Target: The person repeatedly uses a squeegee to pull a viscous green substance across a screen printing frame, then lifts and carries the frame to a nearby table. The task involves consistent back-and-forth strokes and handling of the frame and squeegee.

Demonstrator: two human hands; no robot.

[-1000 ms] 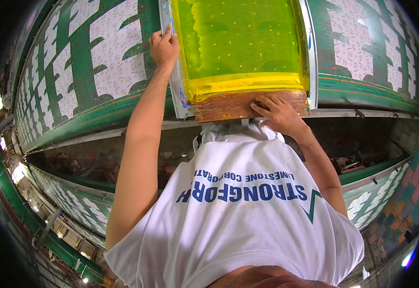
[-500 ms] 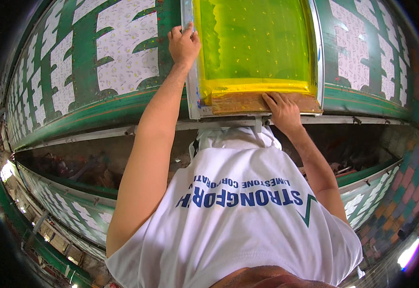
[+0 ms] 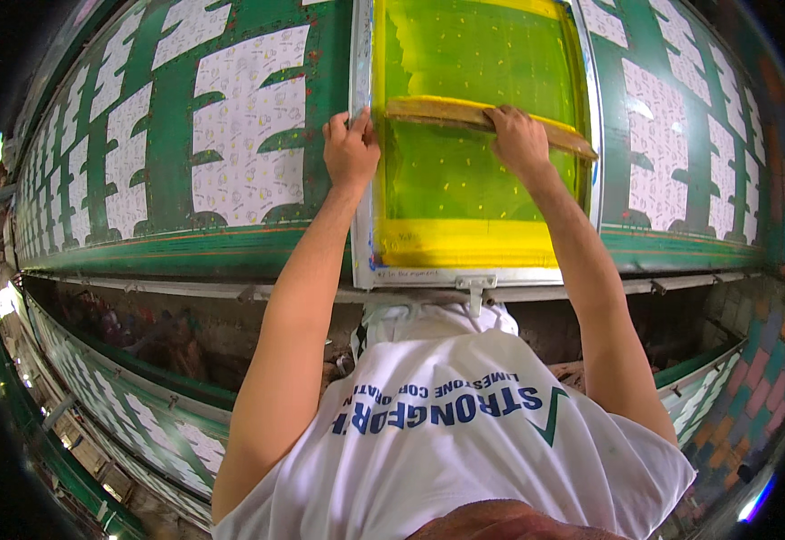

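A screen-printing frame (image 3: 363, 193) with metal edges and a yellow-green mesh (image 3: 464, 184) lies across the green table. My right hand (image 3: 520, 139) is closed on the wooden squeegee (image 3: 442, 112), which spans the mesh about halfway up and slants slightly down to the right. Yellow ink (image 3: 455, 241) coats the near end of the mesh, and a thin yellow line runs along the squeegee's far edge. On the frame's left rail rests my left hand (image 3: 352, 151), its fingers curled against the metal.
The long green table (image 3: 172, 135) carries printed white fabric pieces (image 3: 253, 130) on both sides of the frame. A metal rail (image 3: 185, 291) runs along its near edge, with a bracket (image 3: 475, 284) at the frame's near end. Another green table (image 3: 131, 360) stands behind me.
The squeegee has moved from the frame's near end to mid-mesh, away from me, with my right hand on it. My left hand is still at the left rail.
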